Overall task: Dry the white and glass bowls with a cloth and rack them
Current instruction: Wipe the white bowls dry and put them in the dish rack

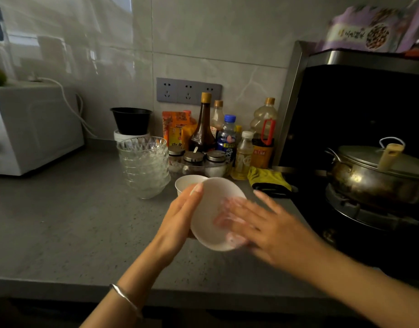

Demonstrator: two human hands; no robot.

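My left hand [180, 218] holds a white bowl [211, 202] tilted on its side above the counter, fingers along its rim and outer wall. My right hand [270, 223] is blurred, its straight, spread fingers pressed against the inside of that bowl. A pale smear lies under those fingers; I cannot tell whether it is a cloth. A second white bowl [185, 183] stands upright on the counter just behind. To its left rises a stack of several cut-glass bowls [144, 166].
A yellow and black cloth [267, 178] lies by the stove. Sauce bottles [203, 129] and spice jars [195, 157] crowd the back wall beside a black bowl [131, 120]. A lidded wok [374, 176] sits on the right, a white microwave [33, 129] on the left of the grey counter [73, 221].
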